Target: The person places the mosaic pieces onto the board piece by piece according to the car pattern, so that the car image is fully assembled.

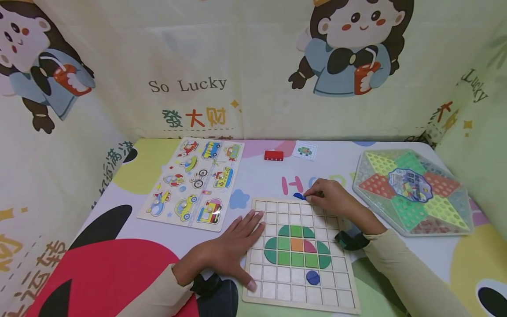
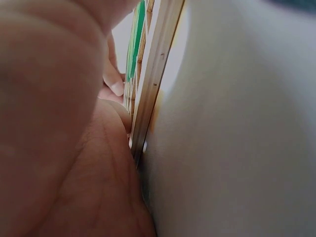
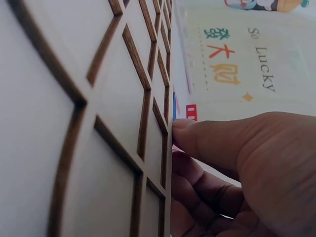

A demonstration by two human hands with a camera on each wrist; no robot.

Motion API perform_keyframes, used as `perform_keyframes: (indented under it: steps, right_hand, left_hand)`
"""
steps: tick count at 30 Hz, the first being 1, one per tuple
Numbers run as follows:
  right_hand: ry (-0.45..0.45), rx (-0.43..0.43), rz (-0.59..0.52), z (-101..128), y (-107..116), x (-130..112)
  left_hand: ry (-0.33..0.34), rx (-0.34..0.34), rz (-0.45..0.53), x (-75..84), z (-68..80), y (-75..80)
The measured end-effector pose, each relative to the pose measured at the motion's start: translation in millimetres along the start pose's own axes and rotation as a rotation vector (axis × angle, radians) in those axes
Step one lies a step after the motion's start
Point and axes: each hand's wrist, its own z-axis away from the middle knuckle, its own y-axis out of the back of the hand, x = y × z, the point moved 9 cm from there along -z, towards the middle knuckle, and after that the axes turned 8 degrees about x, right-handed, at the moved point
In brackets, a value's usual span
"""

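Note:
A wooden grid board (image 1: 294,295) bears a pattern of green tiles (image 1: 295,231), with an orange square (image 1: 296,244) and a pink quarter-round tile (image 1: 310,246) among them. Below the pattern sits a round blue shape (image 1: 313,277) with a line across it. My left hand (image 1: 227,244) rests spread along the board's left edge, fingertips and thumb on the rim. Just beyond the far edge, my right hand (image 1: 336,200) pinches a small blue piece (image 1: 299,196) with thumb and fingertips. In the right wrist view the blue piece (image 3: 174,106) shows as a sliver behind the board's edge.
A vehicle puzzle board (image 1: 194,182) lies at the left. Farther back are a red block (image 1: 273,156) and a small pattern card (image 1: 305,150). A hexagonal checkers box (image 1: 412,191) lies at the right. Printed curtains (image 1: 237,66) surround the table.

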Motion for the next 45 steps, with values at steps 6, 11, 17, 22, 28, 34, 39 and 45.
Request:
perform_keyframes:
  steps: [6,11,17,22,28,34,39,45]
  right_hand:
    - [-0.023,0.007,0.007,0,-1,1]
    - [-0.057,0.002,0.008,0,-3,3]
    - [-0.054,-0.006,0.009,0,-3,3]
    - [-0.072,0.032,0.012,2,2,2]
    - [-0.037,0.073,-0.019,4,7,-10]
    - [0.062,0.077,-0.075,12,7,-31]
    - [0.088,0.062,-0.106,19,3,-42]
    - [0.121,0.011,-0.171,25,-8,-50]
  left_hand:
    - [0.012,-0.014,-0.011,-0.6,0.3,0.8]
    - [0.017,-0.013,-0.013,-0.9,0.0,1.1]
    - [0.016,-0.010,-0.009,-1.0,-0.1,0.8]
    - [0.011,-0.009,-0.016,-1.1,-0.1,0.6]
    - [0.010,-0.010,-0.017,-1.2,0.2,0.9]
    - [0.009,-0.007,-0.023,-0.7,0.2,1.0]
    - [0.008,-0.007,-0.024,-0.7,0.3,0.7]
    - [0.008,-0.008,-0.023,-1.1,0.2,0.0]
